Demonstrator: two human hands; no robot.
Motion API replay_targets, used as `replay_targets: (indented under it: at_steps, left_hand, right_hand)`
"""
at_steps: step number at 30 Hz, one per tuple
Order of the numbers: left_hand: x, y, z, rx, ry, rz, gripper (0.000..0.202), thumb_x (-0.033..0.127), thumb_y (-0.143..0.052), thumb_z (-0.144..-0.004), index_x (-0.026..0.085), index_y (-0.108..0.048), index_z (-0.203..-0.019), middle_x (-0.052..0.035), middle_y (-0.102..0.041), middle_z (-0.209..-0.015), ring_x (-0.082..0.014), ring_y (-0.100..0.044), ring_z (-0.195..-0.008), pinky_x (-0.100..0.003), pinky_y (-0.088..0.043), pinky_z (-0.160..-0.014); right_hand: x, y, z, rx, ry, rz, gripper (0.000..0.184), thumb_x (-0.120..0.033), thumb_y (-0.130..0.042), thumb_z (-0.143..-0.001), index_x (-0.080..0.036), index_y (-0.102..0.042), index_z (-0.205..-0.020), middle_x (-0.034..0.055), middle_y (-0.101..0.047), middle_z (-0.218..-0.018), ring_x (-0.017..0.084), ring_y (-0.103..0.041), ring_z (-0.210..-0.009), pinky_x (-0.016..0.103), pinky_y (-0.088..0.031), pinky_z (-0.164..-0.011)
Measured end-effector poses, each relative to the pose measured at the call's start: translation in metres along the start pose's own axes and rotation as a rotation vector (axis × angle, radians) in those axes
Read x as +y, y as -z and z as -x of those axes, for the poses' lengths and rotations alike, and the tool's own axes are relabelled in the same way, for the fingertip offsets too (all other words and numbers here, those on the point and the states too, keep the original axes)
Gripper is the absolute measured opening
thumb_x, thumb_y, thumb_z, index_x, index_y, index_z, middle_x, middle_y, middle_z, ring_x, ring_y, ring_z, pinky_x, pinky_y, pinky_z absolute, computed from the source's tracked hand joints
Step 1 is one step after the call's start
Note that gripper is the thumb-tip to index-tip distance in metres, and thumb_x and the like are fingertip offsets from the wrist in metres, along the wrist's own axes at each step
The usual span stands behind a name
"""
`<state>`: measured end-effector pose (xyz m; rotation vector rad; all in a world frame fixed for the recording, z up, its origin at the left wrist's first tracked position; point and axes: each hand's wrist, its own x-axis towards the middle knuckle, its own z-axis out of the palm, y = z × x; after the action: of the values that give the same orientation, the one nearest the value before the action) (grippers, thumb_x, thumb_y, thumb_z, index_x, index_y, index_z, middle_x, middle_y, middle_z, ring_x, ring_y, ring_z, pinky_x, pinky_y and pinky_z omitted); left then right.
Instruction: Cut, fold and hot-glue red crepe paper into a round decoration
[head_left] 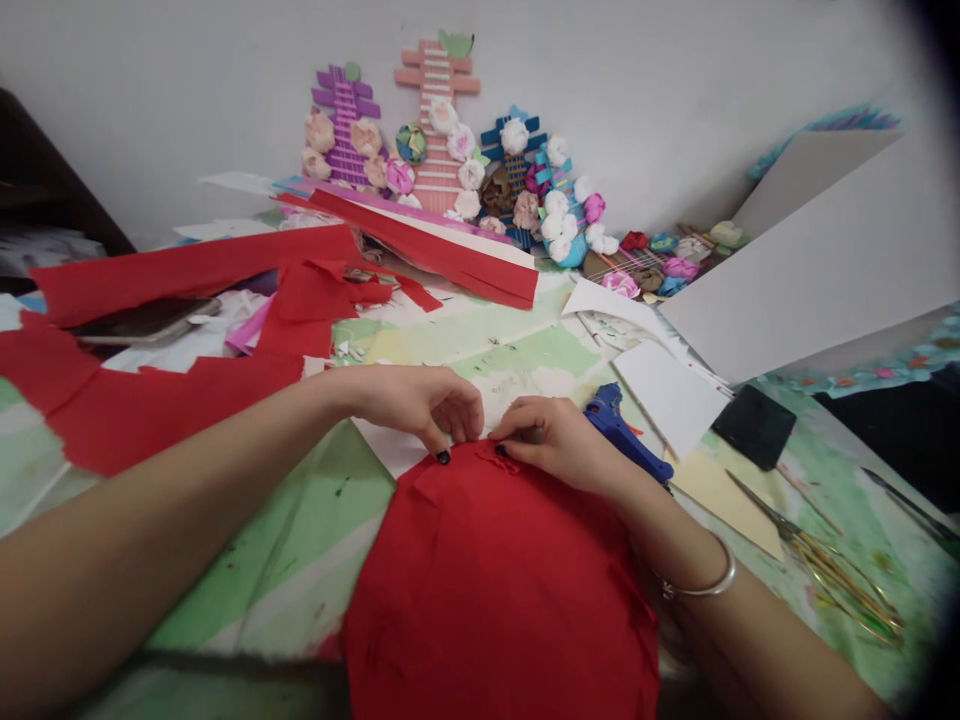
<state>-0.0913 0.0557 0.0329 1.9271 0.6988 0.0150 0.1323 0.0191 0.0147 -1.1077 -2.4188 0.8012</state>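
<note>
A large sheet of red crepe paper, rounded at the top and creased, hangs over the near table edge. My left hand pinches its upper edge between thumb and bent fingers. Close beside it, my right hand pinches the same edge, where the paper is gathered in small folds. Both thumbs lie on the red paper; the fingertips curl behind the edge, partly hidden. Just right of my right hand lies a blue hot glue gun. A white paper piece shows below my left wrist.
Red paper strips and scraps pile up at the left, partly over a dark flat device. Gold-handled scissors, a black box and white card lie at the right. Guitar-shaped crafts with paper flowers lean on the wall.
</note>
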Motion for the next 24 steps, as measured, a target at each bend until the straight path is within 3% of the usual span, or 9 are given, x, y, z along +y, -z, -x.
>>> replay_targets:
  at_steps: [4, 7, 10, 13, 15, 18, 21, 24]
  left_hand:
    - [0.004, 0.005, 0.009, -0.057, -0.011, 0.001, 0.039, 0.009, -0.060, -0.068, 0.021, -0.061, -0.105, -0.0052, -0.065, -0.111, -0.0196, -0.061, -0.103, -0.030, -0.047, -0.086]
    - [0.009, 0.010, 0.020, -0.064, -0.029, -0.044, 0.050, 0.013, -0.069, -0.060, 0.024, -0.063, -0.108, -0.0039, -0.065, -0.115, -0.0220, -0.059, -0.106, -0.029, -0.046, -0.087]
    - [0.013, 0.010, 0.032, 0.000, 0.016, -0.174, 0.069, 0.020, -0.081, -0.046, 0.025, -0.062, -0.112, -0.0040, -0.064, -0.115, -0.0250, -0.058, -0.105, -0.029, -0.044, -0.088]
    - [0.010, 0.000, 0.038, 0.042, 0.018, -0.312, 0.078, 0.024, -0.083, -0.043, 0.022, -0.057, -0.117, -0.0075, -0.057, -0.124, -0.0280, -0.052, -0.113, -0.031, -0.040, -0.093]
    - [0.005, -0.010, 0.039, 0.054, -0.014, -0.408, 0.081, 0.024, -0.083, -0.043, 0.020, -0.053, -0.119, -0.0096, -0.049, -0.130, -0.0295, -0.045, -0.120, -0.032, -0.037, -0.097]
    - [-0.003, -0.018, 0.038, 0.115, 0.024, -0.521, 0.080, 0.024, -0.083, -0.045, 0.020, -0.050, -0.118, -0.0088, -0.047, -0.125, -0.0279, -0.044, -0.115, -0.031, -0.038, -0.093]
    - [-0.011, -0.016, 0.038, 0.163, 0.063, -0.541, 0.062, 0.028, -0.080, -0.053, 0.018, -0.052, -0.108, -0.0073, -0.051, -0.112, -0.0248, -0.047, -0.104, -0.029, -0.039, -0.086]
    - [-0.017, -0.011, 0.038, 0.148, 0.014, -0.495, 0.056, 0.035, -0.079, -0.055, 0.018, -0.055, -0.103, -0.0060, -0.054, -0.104, -0.0227, -0.050, -0.096, -0.028, -0.040, -0.081]
  right_hand:
    - [-0.004, 0.002, 0.002, -0.020, 0.241, 0.208, 0.025, -0.005, -0.053, -0.082, -0.018, -0.074, -0.085, 0.0060, -0.066, -0.085, 0.015, -0.058, -0.079, 0.027, -0.046, -0.073]
    - [-0.009, 0.002, 0.003, -0.056, 0.387, 0.379, 0.030, -0.004, -0.046, -0.086, -0.016, -0.073, -0.083, 0.0093, -0.064, -0.083, 0.019, -0.054, -0.084, 0.030, -0.045, -0.074]
    - [-0.012, 0.001, 0.003, -0.064, 0.447, 0.475, 0.030, -0.003, -0.044, -0.085, -0.015, -0.072, -0.082, 0.0102, -0.063, -0.080, 0.020, -0.052, -0.083, 0.033, -0.045, -0.073]
    - [-0.011, 0.001, 0.004, -0.022, 0.482, 0.436, 0.028, -0.004, -0.046, -0.084, -0.016, -0.071, -0.078, 0.0088, -0.065, -0.076, 0.019, -0.053, -0.079, 0.033, -0.046, -0.072]
    - [-0.009, 0.001, 0.004, 0.062, 0.495, 0.347, 0.026, -0.004, -0.048, -0.083, -0.016, -0.071, -0.078, 0.0079, -0.066, -0.077, 0.018, -0.055, -0.077, 0.031, -0.047, -0.070]
    - [-0.007, 0.002, 0.005, 0.309, 0.435, 0.161, 0.018, -0.008, -0.053, -0.083, -0.017, -0.069, -0.080, 0.0060, -0.068, -0.078, 0.015, -0.059, -0.073, 0.028, -0.048, -0.065]
    - [-0.008, 0.006, 0.006, 0.580, 0.240, 0.017, 0.007, -0.017, -0.067, -0.078, -0.019, -0.066, -0.071, 0.0018, -0.067, -0.069, 0.014, -0.060, -0.064, 0.027, -0.048, -0.061]
    - [-0.008, 0.013, 0.008, 0.749, 0.078, -0.142, 0.011, -0.021, -0.074, -0.071, -0.019, -0.066, -0.064, -0.0003, -0.067, -0.063, 0.014, -0.060, -0.061, 0.028, -0.049, -0.061]
